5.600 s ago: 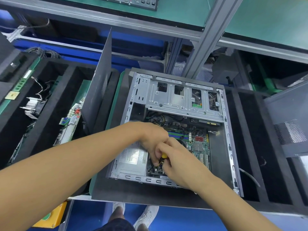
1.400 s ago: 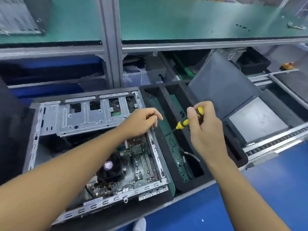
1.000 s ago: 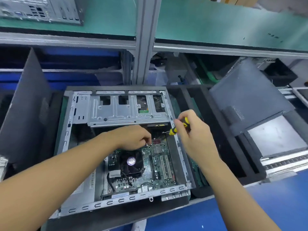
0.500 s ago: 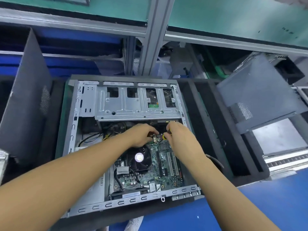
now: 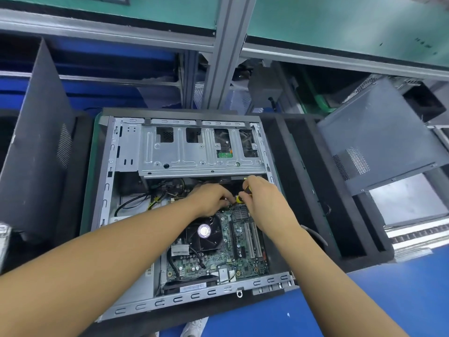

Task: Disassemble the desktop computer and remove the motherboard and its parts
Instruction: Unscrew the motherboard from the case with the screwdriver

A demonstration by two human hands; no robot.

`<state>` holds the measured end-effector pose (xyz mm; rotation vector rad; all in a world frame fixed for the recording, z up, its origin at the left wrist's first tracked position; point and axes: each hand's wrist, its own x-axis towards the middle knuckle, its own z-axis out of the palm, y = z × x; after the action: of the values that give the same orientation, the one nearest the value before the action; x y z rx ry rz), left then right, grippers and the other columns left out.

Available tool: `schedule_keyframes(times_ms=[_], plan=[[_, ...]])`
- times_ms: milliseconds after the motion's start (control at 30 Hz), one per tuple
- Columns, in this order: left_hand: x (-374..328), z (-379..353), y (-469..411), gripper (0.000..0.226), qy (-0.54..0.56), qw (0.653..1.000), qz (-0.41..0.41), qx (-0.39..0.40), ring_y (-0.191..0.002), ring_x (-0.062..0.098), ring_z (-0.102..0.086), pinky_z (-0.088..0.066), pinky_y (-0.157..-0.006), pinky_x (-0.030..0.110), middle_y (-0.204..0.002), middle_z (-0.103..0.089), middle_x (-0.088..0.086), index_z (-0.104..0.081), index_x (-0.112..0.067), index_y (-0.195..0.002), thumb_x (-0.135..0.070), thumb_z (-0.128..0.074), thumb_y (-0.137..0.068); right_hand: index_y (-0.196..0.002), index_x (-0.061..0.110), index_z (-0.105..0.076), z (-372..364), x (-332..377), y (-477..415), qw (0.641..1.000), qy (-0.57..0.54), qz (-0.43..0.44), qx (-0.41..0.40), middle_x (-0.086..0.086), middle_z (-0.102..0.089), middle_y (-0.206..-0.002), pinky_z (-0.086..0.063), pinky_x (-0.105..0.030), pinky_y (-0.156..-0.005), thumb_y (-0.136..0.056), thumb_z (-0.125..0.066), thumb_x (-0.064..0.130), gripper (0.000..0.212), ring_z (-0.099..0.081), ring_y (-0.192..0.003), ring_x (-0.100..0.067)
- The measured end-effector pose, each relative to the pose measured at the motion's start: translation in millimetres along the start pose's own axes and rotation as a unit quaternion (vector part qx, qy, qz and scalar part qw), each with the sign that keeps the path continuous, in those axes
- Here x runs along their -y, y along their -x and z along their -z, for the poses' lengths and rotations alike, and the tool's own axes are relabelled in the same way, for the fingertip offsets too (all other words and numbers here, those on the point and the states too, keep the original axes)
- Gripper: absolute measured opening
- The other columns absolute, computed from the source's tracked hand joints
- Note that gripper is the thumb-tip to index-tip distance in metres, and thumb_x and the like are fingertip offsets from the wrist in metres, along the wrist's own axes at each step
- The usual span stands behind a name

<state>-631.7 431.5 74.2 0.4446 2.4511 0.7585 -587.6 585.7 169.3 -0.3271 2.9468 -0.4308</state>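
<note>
Gripping screwdriver (image 5: 239, 198) in right hand (image 5: 262, 201)

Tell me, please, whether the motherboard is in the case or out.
In: the motherboard lies flat inside the open case, its fan mounted on it.

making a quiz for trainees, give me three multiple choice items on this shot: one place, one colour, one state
1. Where is the screwdriver working?
A at the motherboard far edge, by the drive cage
B at the near rim
C on the left side panel
2. What colour is its handle?
A red
B yellow and black
C blue
3. The motherboard is:
A lifted out
B on the foam
C seated in the case

Key:
A, the right hand holds it right beside the cage.
B, yellow and black show at the fingers.
C, the board lies flat inside the case.
</note>
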Motion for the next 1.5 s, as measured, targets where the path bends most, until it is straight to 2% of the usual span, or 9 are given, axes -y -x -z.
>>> schedule_keyframes(times_ms=[300, 633, 867, 1000, 1100, 1200, 1367, 1433, 1500], plan=[[-2.0, -3.9, -4.0, 0.022, 0.026, 0.999, 0.032, -0.032, -0.112, 0.019, -0.056, -0.042, -0.087, 0.032, -0.116, -0.065, -0.004, -0.07, -0.041, -0.112, -0.046, -0.065, -0.091, -0.11, 0.009, -0.055, 1.9, 1.0, -4.6, 1.0, 0.013, 0.017, 0.007, -0.003, -0.059, -0.106, -0.044, -0.033, -0.073, -0.1, -0.052, 0.023, 0.018, -0.054, -0.091, -0.023], [3.8, -5.9, -7.8, 0.023, 0.026, 0.999, 0.036, -0.018, -0.117, 0.02, -0.054, -0.043, -0.099, 0.037, -0.122, -0.064, -0.005, -0.071, -0.042, -0.111, -0.049, -0.065, -0.09, -0.11, 0.01, -0.056, 4.3, 0.9, -5.3, 0.999, 0.015, 0.028, 0.014, -0.003, -0.06, -0.106, -0.048, -0.036, -0.075, -0.1, -0.053, 0.024, 0.018, -0.055, -0.092, -0.022], [6.1, -9.2, -10.4, 0.021, 0.034, 0.998, 0.034, -0.028, -0.115, 0.019, -0.056, -0.043, -0.098, 0.036, -0.119, -0.065, -0.005, -0.071, -0.044, -0.108, -0.05, -0.065, -0.089, -0.111, 0.01, -0.056, 5.0, -1.1, -7.0, 0.999, 0.022, 0.035, 0.017, -0.002, -0.06, -0.106, -0.046, -0.033, -0.075, -0.1, -0.053, 0.025, 0.019, -0.055, -0.094, -0.022], [7.6, -11.9, -10.9, 0.02, 0.035, 0.998, 0.032, -0.037, -0.114, 0.018, -0.056, -0.042, -0.091, 0.031, -0.118, -0.065, -0.006, -0.072, -0.043, -0.107, -0.048, -0.067, -0.089, -0.111, 0.011, -0.055, 4.1, -1.3, -7.1, 0.999, 0.031, 0.037, 0.022, -0.002, -0.06, -0.105, -0.047, -0.033, -0.074, -0.1, -0.054, 0.026, 0.019, -0.055, -0.092, -0.021], [8.9, -12.6, -11.4, 0.02, 0.034, 0.998, 0.027, -0.038, -0.114, 0.018, -0.056, -0.043, -0.093, 0.032, -0.118, -0.065, -0.006, -0.072, -0.042, -0.107, -0.047, -0.067, -0.088, -0.11, 0.011, -0.055, 2.9, -0.7, -8.5, 0.998, 0.047, 0.034, 0.028, -0.003, -0.061, -0.104, -0.049, -0.037, -0.075, -0.1, -0.053, 0.029, 0.021, -0.057, -0.093, -0.023], [8.5, -9.4, -10.9, 0.024, 0.037, 0.999, 0.021, -0.02, -0.114, 0.019, -0.056, -0.045, -0.097, 0.035, -0.121, -0.065, -0.005, -0.071, -0.041, -0.112, -0.047, -0.068, -0.088, -0.111, 0.01, -0.053, 2.8, -0.7, -12.6, 0.994, 0.084, 0.044, 0.057, -0.005, -0.058, -0.107, -0.044, -0.032, -0.069, -0.101, -0.05, 0.03, 0.022, -0.058, -0.094, -0.024], [5.1, -12.2, -8.2, 0.017, 0.103, 0.995, 0.001, -0.012, -0.109, 0.018, -0.059, -0.039, -0.106, 0.045, -0.111, -0.071, -0.01, -0.074, -0.039, -0.104, -0.046, -0.066, -0.09, -0.09, 0.017, -0.038, 5.0, 0.8, -14.8, 0.991, 0.106, 0.032, 0.077, 0.001, -0.045, -0.087, -0.033, -0.035, -0.061, -0.103, -0.032, 0.047, 0.033, -0.041, -0.073, -0.023], [4.4, -13.0, -7.7, 0.018, 0.109, 0.994, 0.001, -0.01, -0.105, 0.017, -0.061, -0.042, -0.103, 0.043, -0.106, -0.073, -0.007, -0.075, -0.036, -0.104, -0.045, -0.066, -0.091, -0.09, 0.018, -0.037, 5.4, 1.7, -15.2, 0.989, 0.122, 0.028, 0.075, -0.001, -0.048, -0.088, -0.032, -0.034, -0.06, -0.105, -0.028, 0.044, 0.031, -0.044, -0.073, -0.024], [3.3, -12.2, -7.4, 0.021, 0.104, 0.995, 0.003, -0.01, -0.1, 0.017, -0.062, -0.046, -0.097, 0.038, -0.102, -0.074, -0.005, -0.076, -0.033, -0.104, -0.045, -0.067, -0.09, -0.099, 0.015, -0.044, 4.9, 2.9, -15.4, 0.986, 0.134, 0.055, 0.079, -0.004, -0.055, -0.099, -0.035, -0.034, -0.063, -0.106, -0.034, 0.032, 0.021, -0.054, -0.084, -0.024]])
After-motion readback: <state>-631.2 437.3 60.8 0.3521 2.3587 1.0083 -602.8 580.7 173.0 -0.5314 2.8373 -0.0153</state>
